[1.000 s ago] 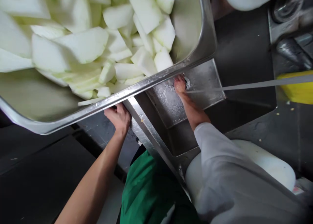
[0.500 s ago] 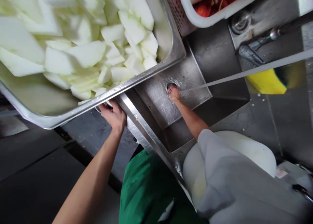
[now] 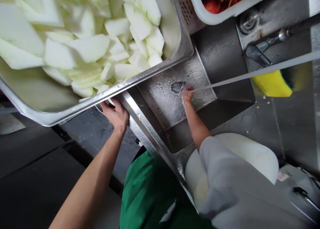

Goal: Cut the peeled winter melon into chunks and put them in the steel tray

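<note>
My right hand (image 3: 188, 94) is low in the steel sink (image 3: 165, 105), its fingers curled in a stream of water (image 3: 250, 76). Just left of it is the round drain (image 3: 178, 86), with water spreading around it. Whether the curled fingers hold anything is hidden by the water. At the sink's left edge, my left hand (image 3: 116, 116) is bent under the rim of a large steel pan (image 3: 53, 117). A thin pale curved edge shows by its fingertips; what they grip is hidden. Pale green-white cut vegetable pieces (image 3: 90, 47) fill much of the pan.
A white basket (image 3: 215, 19) with red pieces stands behind the sink. On the right are a metal tap lever (image 3: 258, 52) and a yellow sponge (image 3: 273, 83). A round white board or lid (image 3: 246, 149) lies by my right sleeve.
My right hand has moved off the drain, a little to the right, and the drain now shows. My left hand stays under the pan rim. The view has shifted slightly.
</note>
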`<state>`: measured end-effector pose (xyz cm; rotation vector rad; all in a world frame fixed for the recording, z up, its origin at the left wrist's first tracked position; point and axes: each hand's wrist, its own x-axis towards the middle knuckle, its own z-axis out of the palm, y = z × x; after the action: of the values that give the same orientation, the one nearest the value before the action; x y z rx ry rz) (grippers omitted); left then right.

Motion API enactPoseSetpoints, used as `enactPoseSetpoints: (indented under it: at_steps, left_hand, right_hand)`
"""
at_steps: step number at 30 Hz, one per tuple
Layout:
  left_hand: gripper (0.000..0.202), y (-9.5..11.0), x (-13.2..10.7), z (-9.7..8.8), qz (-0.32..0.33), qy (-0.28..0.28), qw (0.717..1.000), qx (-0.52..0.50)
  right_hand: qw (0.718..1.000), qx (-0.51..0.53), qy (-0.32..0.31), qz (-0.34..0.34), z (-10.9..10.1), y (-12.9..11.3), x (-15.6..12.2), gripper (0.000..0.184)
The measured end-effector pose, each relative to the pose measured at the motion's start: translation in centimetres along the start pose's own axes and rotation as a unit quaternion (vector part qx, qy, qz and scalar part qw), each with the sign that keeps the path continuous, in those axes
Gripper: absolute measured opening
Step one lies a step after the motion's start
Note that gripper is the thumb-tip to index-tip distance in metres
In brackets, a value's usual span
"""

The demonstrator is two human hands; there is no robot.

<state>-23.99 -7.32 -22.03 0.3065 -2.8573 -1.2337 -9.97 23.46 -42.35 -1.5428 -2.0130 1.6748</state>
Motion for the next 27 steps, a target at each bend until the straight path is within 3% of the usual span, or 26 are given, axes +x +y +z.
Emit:
enactPoseSetpoints:
  at_steps: [3, 5, 7, 9, 13, 16, 19, 23, 27]
  left_hand:
    - [0.036, -0.2, 0.0, 0.1, -0.005, -0.002, 1.0, -0.002]
    - [0.037, -0.4, 0.1, 0.1, -0.004, -0.003, 1.0, -0.003]
    - [0.036, -0.5, 0.1, 0.1, -0.005, -0.005, 1.0, -0.004]
    - [0.036, -0.6, 0.1, 0.2, -0.008, -0.004, 1.0, -0.006]
    - [0.038, -0.4, 0.0, 0.2, -0.008, 0.002, 1.0, -0.016]
    - [0.038, -0.4, -0.1, 0.2, -0.014, 0.001, 1.0, -0.021]
    - [0.038, -0.5, -0.1, 0.1, -0.012, 0.008, 1.0, -0.026]
    - [0.04, -0.6, -0.1, 0.1, 0.002, 0.011, 1.0, -0.019]
    - [0.039, -0.5, -0.1, 0.1, -0.002, -0.002, 1.0, -0.015]
  right_hand:
    - [0.995, -0.076, 0.054, -0.019, 1.0, -0.3, -1.1, 0.02]
    - [0.978, -0.202, 0.02, -0.036, 2.2, -0.4, -2.0, 0.017]
    - [0.944, -0.326, -0.025, -0.047, 3.4, -0.4, -2.5, 0.02]
    - [0.917, -0.394, -0.042, -0.054, 4.3, -0.6, -2.6, 0.025]
    - [0.894, -0.436, -0.006, -0.1, 5.1, -1.3, -1.6, 0.033]
    - [0.887, -0.436, 0.088, -0.12, 5.5, -2.3, 0.2, 0.035]
    - [0.879, -0.439, 0.161, -0.089, 6.2, -2.6, 1.5, 0.035]
    - [0.868, -0.459, 0.154, -0.112, 7.1, -1.6, 0.0, 0.042]
    - [0.863, -0.466, 0.137, -0.138, 6.1, -1.4, -0.6, 0.049]
